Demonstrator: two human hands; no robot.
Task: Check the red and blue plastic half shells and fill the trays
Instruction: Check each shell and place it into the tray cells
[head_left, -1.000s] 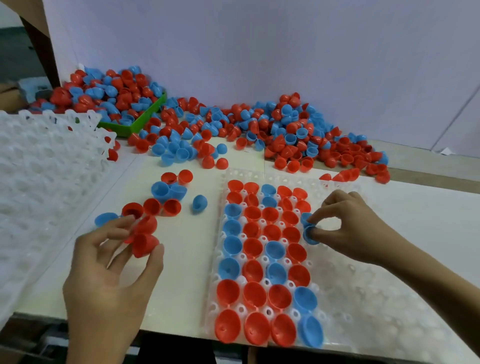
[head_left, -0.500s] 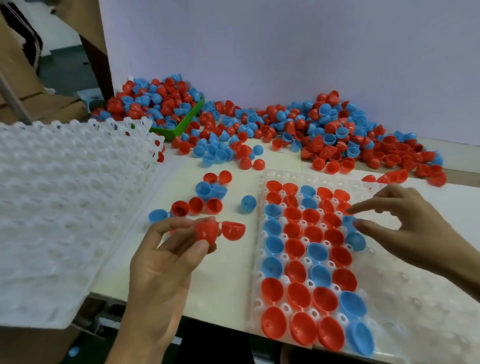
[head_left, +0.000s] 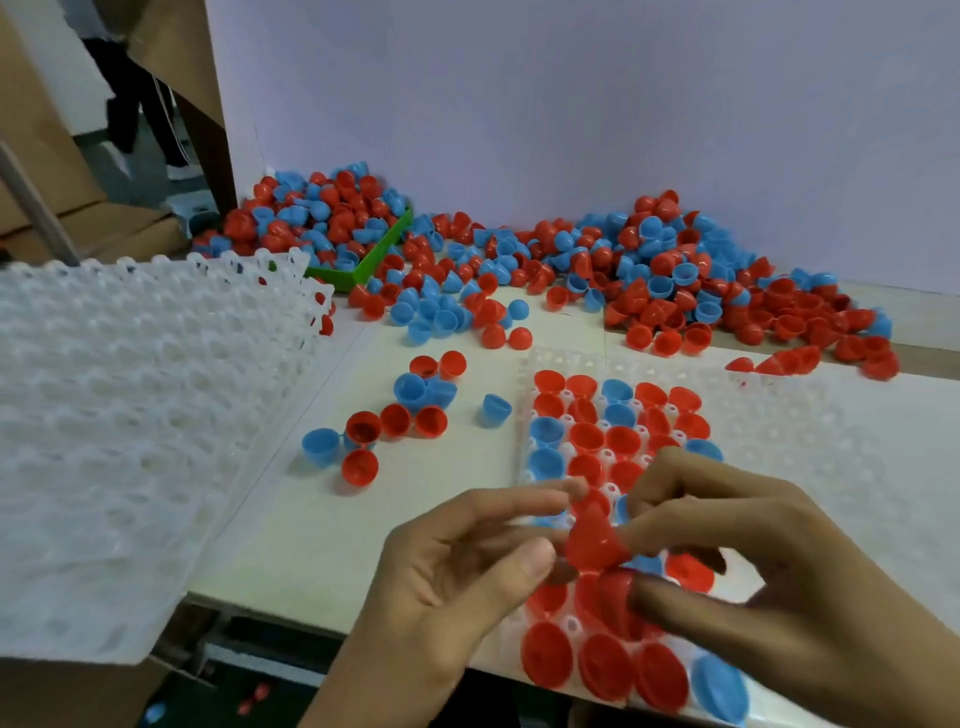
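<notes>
In the lower centre of the frame, the left hand (head_left: 457, 577) and the right hand (head_left: 737, 566) are meeting over the near end of the clear tray (head_left: 810, 467). Both are pinching a red half shell (head_left: 592, 540) between them: the left hand's thumb and forefinger are closing on its left side, while the right hand's fingertips are gripping its right edge. A second red shell (head_left: 615, 597) is sitting just under the first, touching the right thumb; whether it is being gripped or lying in the tray cannot be told.

The tray is lying on the white table (head_left: 322, 530) at lower right, its left columns holding red and blue shells cup-up, its right part showing bare pockets. A stack of white trays (head_left: 130, 415) is filling the left of the frame, tilted toward the camera.

A small loose group of shells (head_left: 395, 415) is lying on the table between the stack and the tray. Along the back wall, in the upper centre and right, a big mixed pile of shells (head_left: 665, 270) is spreading out, and at upper left a green bin (head_left: 379, 254) is holding more of them, heaped high.
</notes>
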